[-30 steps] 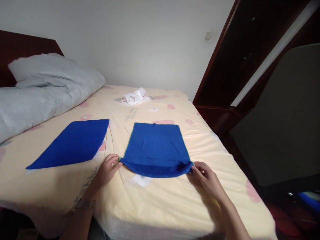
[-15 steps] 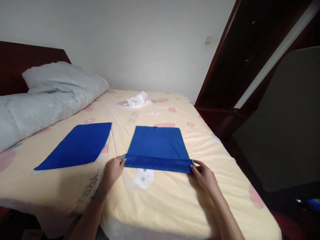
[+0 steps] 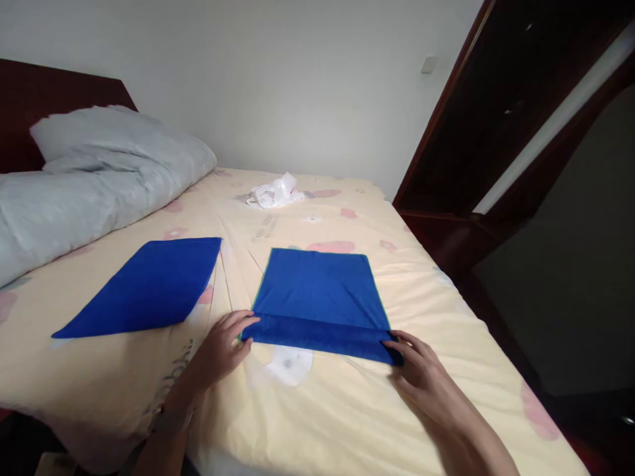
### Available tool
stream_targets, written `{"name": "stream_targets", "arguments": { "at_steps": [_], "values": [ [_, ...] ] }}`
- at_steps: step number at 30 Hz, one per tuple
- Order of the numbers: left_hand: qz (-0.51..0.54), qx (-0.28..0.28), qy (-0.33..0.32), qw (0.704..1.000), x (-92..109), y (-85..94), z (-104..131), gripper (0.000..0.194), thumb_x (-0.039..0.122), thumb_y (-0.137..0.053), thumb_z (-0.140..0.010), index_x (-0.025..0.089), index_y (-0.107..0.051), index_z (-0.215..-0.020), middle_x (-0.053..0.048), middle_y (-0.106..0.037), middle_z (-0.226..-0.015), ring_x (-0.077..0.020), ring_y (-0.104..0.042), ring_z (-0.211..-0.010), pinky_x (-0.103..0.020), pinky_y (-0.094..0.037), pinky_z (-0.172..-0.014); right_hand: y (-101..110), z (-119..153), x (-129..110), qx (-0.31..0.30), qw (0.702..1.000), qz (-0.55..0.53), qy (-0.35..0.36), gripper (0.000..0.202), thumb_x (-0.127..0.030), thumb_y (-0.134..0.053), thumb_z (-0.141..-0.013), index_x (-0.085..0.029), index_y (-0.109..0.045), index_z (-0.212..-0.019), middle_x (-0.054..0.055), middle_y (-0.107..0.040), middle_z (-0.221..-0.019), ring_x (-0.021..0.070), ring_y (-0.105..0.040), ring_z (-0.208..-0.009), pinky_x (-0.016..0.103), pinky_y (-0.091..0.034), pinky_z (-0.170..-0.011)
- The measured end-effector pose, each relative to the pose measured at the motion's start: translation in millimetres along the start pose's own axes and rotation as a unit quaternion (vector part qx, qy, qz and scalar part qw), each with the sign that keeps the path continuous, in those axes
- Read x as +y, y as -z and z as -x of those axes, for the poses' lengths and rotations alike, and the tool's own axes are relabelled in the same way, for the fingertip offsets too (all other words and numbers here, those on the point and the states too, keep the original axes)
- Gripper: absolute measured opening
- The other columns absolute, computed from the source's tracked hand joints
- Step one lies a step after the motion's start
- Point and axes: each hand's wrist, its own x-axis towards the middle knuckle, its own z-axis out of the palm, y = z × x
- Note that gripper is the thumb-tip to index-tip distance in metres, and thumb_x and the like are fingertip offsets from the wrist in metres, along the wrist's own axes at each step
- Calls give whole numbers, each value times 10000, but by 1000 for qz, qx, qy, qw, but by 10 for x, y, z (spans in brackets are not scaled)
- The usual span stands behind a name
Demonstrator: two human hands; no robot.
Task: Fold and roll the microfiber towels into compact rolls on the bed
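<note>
A blue cloth [image 3: 317,284] with a thin green edge lies flat on the bed, its near side folded over into a strip. My left hand [image 3: 223,347] rests its fingertips on the left end of that strip, thumb apart at the near edge. On the strip's right end lie the fingertips of my right hand [image 3: 421,367], the thumb held away below. Both hands look open, touching the cloth without gripping it. To the left lies a second blue cloth [image 3: 149,287], slanted and flat, with no hand on it.
The bed [image 3: 342,410] has a yellow patterned sheet. A crumpled white plastic bag [image 3: 275,192] sits toward the far side. A grey quilt [image 3: 109,172] is bunched at the left by the dark headboard [image 3: 64,96]. Dark wooden furniture [image 3: 476,112] stands at the right.
Both hands have gone from pinching the strip's ends to laying spread fingers on them. The folded strip now lies flatter on the sheet. The view has shifted slightly.
</note>
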Motion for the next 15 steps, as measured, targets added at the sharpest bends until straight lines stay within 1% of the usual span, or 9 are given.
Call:
{"name": "stream_targets", "arguments": {
  "at_steps": [2, 4, 6, 8, 10, 12, 15],
  "values": [
    [24, -37, -11, 999, -55, -12, 37, 504, 136, -503, -786, 247, -590, -1270, -52, -586, -1341, -228, -536, -1246, -360, -424, -1081, -30, 4, 37, -14, 1000, -23, 2, 470, -294, -564, -842, -288, -546, -1311, 54, -455, -1446, 269, -449, -1315, 413, -405, -1083],
    [39, -39, 8, 998, -111, -41, 52, 525, 111, -487, -771, 247, -595, -1266, -47, -592, -1341, -220, -545, -1243, -357, -419, -1091, -60, -20, 53, -8, 998, -51, -29, 442, -326, -548, -871, -277, -539, -1311, 57, -522, -1397, 267, -505, -1267, 407, -419, -1063],
    [65, -36, 28, 997, -160, -64, 31, 446, 142, -487, -812, 247, -617, -1225, -48, -624, -1299, -213, -569, -1215, -347, -425, -1081, -74, -64, 40, 1, 993, -95, -72, 405, -379, -536, -895, -270, -556, -1285, 56, -616, -1295, 269, -577, -1182, 382, -463, -994],
    [97, -36, 51, 993, -188, -67, -25, 330, 222, -502, -861, 247, -637, -1161, -53, -664, -1224, -213, -602, -1159, -332, -448, -1041, -69, -127, 9, 14, 983, -143, -114, 371, -438, -520, -909, -259, -590, -1226, 51, -692, -1164, 262, -641, -1070, 343, -503, -895],
    [122, -36, 93, 988, -189, -49, -108, 250, 325, -509, -891, 239, -636, -1088, -55, -701, -1096, -211, -646, -1041, -310, -490, -941, -56, -216, -21, 38, 973, -176, -145, 361, -490, -494, -918, -242, -620, -1148, 52, -723, -1080, 254, -667, -1002, 318, -510, -836],
    [138, -40, 137, 980, -170, -22, -210, 253, 417, -475, -916, 231, -613, -1018, -34, -702, -924, -194, -661, -867, -280, -506, -800, -43, -341, -29, 61, 969, -180, -159, 368, -523, -462, -922, -230, -641, -1055, 58, -730, -1042, 252, -670, -985, 312, -502, -824],
    [134, -43, 175, 974, -146, -6, -387, 309, 481, -389, -948, 232, -570, -925, 8, -632, -734, -168, -611, -677, -242, -442, -637, -42, -575, 16, 66, 972, -142, -172, 383, -540, -423, -915, -232, -648, -950, 61, -737, -985, 259, -673, -955, 323, -493, -811]
  ]
}}
